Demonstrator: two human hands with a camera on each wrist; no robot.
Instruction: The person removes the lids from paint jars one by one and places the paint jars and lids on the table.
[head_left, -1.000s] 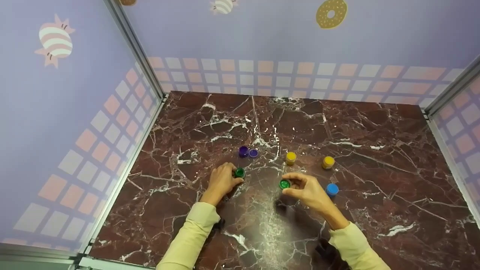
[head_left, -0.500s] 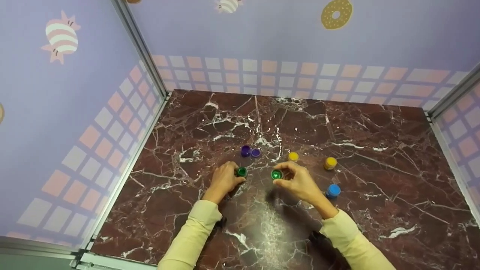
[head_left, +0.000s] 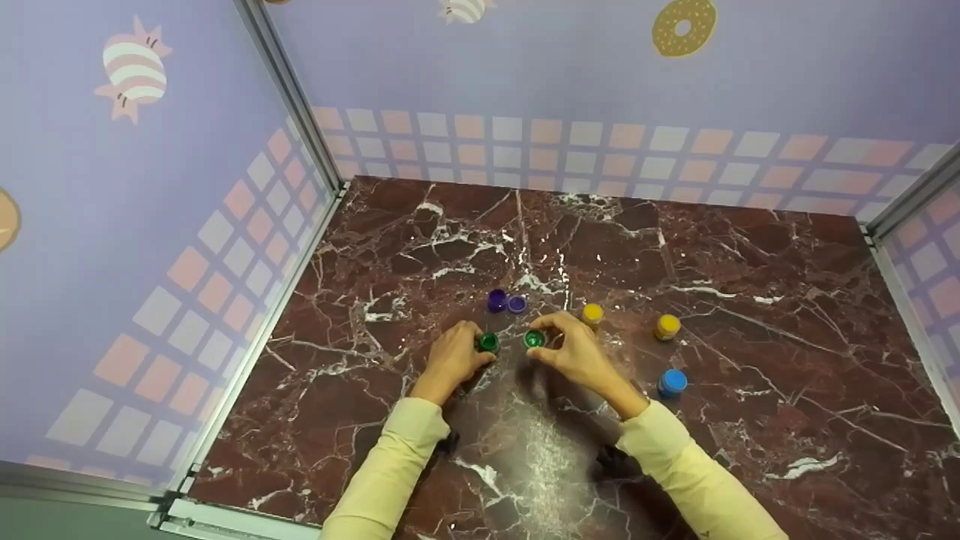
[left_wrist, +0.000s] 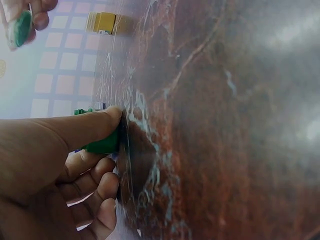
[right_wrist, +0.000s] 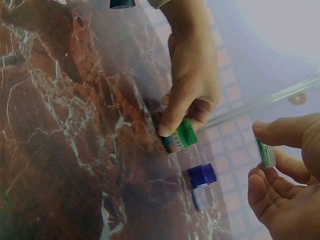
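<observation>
My left hand (head_left: pixel 453 354) grips a small uncapped green paint pot (head_left: pixel 488 343) that stands on the marbled table. In the right wrist view the thumb lies along the side of this pot (right_wrist: pixel 179 139), which has a printed label. Held up off the table, a green lid (head_left: pixel 535 340) is pinched by its rim between the thumb and fingers of my right hand (head_left: pixel 576 351). The lid's inner side faces up, a short gap to the right of the pot. Just beyond the pot are an uncapped purple pot (head_left: pixel 496 301) and its purple lid (head_left: pixel 517 304).
Two yellow-capped pots (head_left: pixel 592 313) stand beyond and to the right of my right hand, one farther right than the other. A blue-capped pot (head_left: pixel 673 382) is nearer me on the right. Patterned purple panels (head_left: pixel 570 67) wall in the table at the back and sides.
My right hand has moved left and slightly away from me with the green lid, closing most of the gap to the green pot. My left hand keeps its hold. The head view has shifted slightly.
</observation>
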